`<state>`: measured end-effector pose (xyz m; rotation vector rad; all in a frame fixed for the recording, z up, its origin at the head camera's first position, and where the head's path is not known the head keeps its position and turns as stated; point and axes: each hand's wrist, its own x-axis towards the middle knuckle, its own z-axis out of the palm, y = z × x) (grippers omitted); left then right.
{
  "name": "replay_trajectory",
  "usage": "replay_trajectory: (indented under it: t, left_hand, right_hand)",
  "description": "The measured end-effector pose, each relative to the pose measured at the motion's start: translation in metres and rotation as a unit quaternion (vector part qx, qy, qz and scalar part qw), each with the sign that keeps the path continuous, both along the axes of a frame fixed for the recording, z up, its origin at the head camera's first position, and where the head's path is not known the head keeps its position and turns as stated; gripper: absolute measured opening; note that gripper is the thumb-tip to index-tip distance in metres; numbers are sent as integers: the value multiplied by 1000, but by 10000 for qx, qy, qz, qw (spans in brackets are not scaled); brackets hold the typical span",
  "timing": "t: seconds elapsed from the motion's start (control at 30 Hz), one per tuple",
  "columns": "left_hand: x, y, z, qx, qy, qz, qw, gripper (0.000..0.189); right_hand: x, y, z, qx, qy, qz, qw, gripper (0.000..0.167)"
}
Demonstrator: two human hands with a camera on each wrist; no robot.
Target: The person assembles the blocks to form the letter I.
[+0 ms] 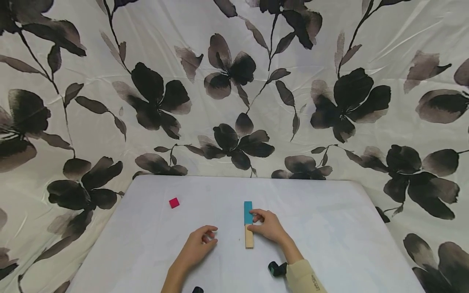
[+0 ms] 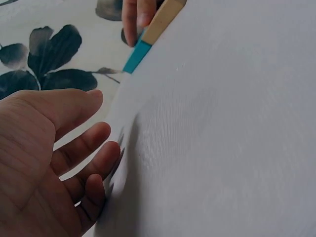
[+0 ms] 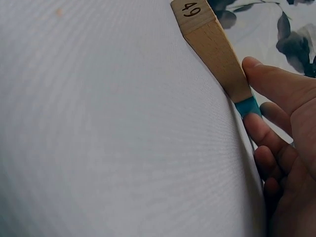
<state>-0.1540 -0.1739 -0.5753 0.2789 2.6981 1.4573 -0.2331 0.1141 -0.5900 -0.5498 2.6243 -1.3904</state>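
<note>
A teal wooden block [image 1: 248, 212] and a plain wooden block [image 1: 249, 237] lie end to end in one line on the white table. My right hand [image 1: 269, 226] is at their right side, its index fingertip touching the teal block and its thumb touching the plain one near the joint. The right wrist view shows dark figures printed on the near end of the plain block [image 3: 217, 57]. My left hand [image 1: 198, 246] hovers to the left of the blocks, fingers loosely bent, with nothing in it. Its palm and relaxed fingers show in the left wrist view.
A small red block [image 1: 174, 202] lies toward the back left of the white table [image 1: 329, 228]. Behind the table's far edge hangs a pale cloth [image 1: 286, 142] with dark flowers. A black device [image 1: 277, 268] sits by the right wrist.
</note>
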Motion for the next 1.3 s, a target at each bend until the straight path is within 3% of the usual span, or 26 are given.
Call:
replay_trajectory:
  t: [0.3, 0.6, 0.97, 1.3]
  left_hand:
    - [0, -22, -5, 28, 296, 431, 9986, 28]
    - [-7, -46, -4, -36, 275, 799, 9964, 28]
    - [-17, -81, -3, -540, 116, 885, 9945, 28]
    - [-26, -126, 5, -1209, 293, 1138, 9857, 32]
  right_hand:
    - [0, 1, -1, -2, 28, -38, 10000, 50]
    - [-1, 1, 3, -58, 52, -63, 9999, 49]
    - [1, 2, 2, -52, -22, -14, 10000, 50]
    - [0, 1, 1, -78, -25, 10, 10000, 51]
